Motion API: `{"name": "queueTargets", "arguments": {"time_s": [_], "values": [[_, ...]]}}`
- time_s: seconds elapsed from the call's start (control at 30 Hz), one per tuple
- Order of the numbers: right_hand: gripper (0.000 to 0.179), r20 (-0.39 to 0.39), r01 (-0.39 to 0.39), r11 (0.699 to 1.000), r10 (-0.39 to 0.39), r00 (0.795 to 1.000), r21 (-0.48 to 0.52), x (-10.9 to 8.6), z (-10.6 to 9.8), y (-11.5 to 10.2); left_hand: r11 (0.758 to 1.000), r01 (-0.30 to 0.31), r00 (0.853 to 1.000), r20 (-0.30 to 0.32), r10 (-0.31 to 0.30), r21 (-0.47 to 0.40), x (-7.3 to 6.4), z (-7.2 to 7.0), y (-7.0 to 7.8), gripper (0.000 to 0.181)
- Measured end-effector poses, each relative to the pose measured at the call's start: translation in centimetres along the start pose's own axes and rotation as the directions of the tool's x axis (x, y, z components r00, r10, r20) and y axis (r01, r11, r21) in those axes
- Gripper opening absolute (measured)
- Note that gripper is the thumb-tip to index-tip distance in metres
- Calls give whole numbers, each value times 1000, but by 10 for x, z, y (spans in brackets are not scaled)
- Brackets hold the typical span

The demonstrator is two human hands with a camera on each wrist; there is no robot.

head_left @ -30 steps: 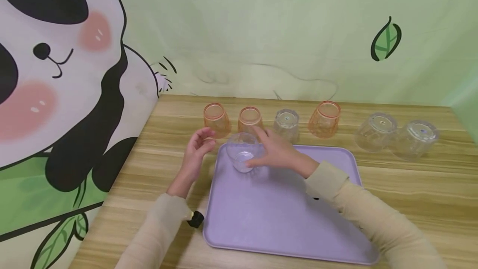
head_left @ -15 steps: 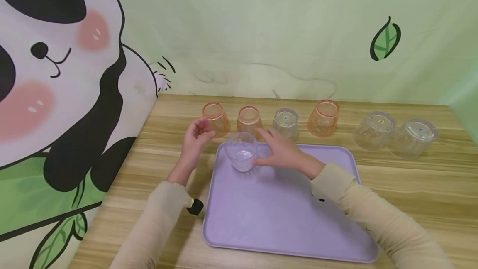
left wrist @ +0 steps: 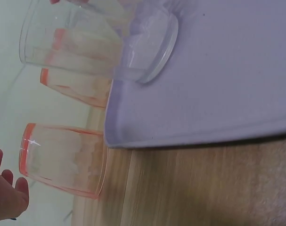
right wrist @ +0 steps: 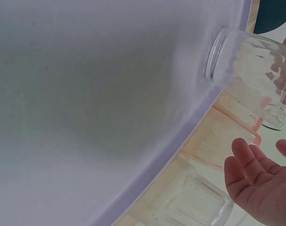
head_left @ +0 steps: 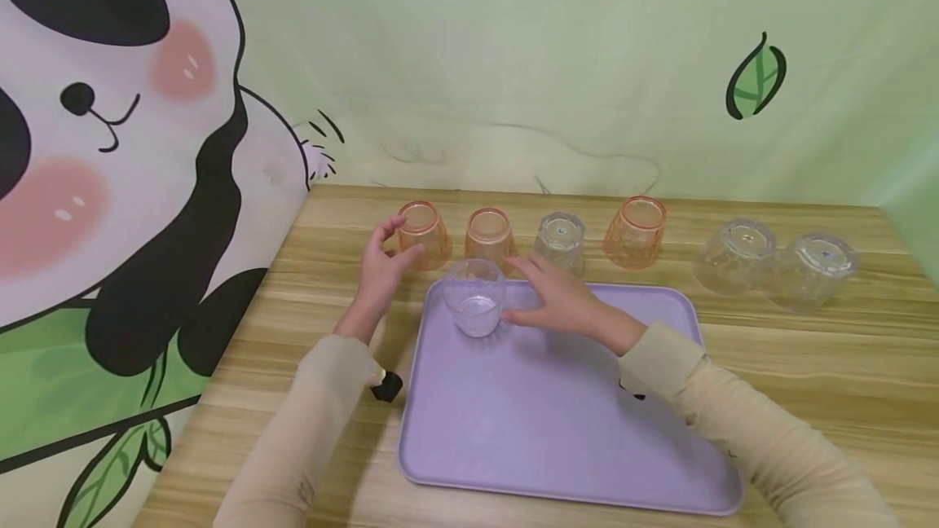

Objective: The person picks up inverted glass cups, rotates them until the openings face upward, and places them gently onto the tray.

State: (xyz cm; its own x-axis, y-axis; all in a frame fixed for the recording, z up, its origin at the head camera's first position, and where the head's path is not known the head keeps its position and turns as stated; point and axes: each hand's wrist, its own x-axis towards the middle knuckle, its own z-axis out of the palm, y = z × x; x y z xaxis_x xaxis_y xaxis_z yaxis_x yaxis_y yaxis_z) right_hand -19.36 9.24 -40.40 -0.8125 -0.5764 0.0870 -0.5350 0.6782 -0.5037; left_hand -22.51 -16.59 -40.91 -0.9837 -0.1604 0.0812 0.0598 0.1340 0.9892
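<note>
An upright clear cup [head_left: 475, 304] stands on the far left corner of a purple tray [head_left: 550, 422]. My right hand [head_left: 568, 300] is just right of it with fingers spread; the right wrist view shows a gap between this hand and the clear cup [right wrist: 256, 70]. My left hand [head_left: 377, 267] is at the left side of the leftmost orange cup [head_left: 429, 247], which is upside down behind the tray. Its thumb and fingers are apart and bent loosely. In the left wrist view, the fingertips are close to the base of that orange cup [left wrist: 65, 160], without gripping it.
Behind the tray, upside-down cups form a row: a second orange cup [head_left: 489, 235], a clear cup [head_left: 562, 243], a third orange cup [head_left: 637, 235] and two clear cups farther right [head_left: 737, 259]. A panda-printed wall [head_left: 513, 88] rises behind the wooden table [head_left: 807, 398].
My right hand has let go of the clear cup on the tray and drawn back to the right. My left hand has moved up and forward to the leftmost orange cup, its fingers spreading.
</note>
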Motion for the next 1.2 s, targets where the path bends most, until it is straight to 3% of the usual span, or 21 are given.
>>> {"name": "queueTargets", "arguments": {"time_s": [0.33, 0.57, 0.7, 0.83, 1.07, 1.2], "values": [[74, 17, -7, 1000, 7, 1000, 13, -5, -1, 1, 993, -5, 1000, 27, 2, 115, 13, 1, -2, 59], [71, 12, 4, 1000, -4, 1000, 24, -9, -2, 4, 972, -47, 998, 57, 35, 229, 20, 4, -6, 71], [71, 15, 11, 1000, -11, 1000, 24, -11, -1, 6, 960, -37, 998, 63, 20, 279, 24, 4, -9, 77], [71, 16, 11, 999, -12, 1000, 34, -12, 0, 8, 953, -14, 999, 48, -1, 303, 30, 4, -11, 81], [70, 31, 6, 998, -7, 999, 56, -13, 0, 9, 940, -19, 1000, 4, 18, 342, 40, 6, -15, 90], [70, 37, 1, 998, -3, 999, 60, -13, -1, 9, 937, 21, 1000, -17, -16, 350, 43, 8, -18, 95]]}}
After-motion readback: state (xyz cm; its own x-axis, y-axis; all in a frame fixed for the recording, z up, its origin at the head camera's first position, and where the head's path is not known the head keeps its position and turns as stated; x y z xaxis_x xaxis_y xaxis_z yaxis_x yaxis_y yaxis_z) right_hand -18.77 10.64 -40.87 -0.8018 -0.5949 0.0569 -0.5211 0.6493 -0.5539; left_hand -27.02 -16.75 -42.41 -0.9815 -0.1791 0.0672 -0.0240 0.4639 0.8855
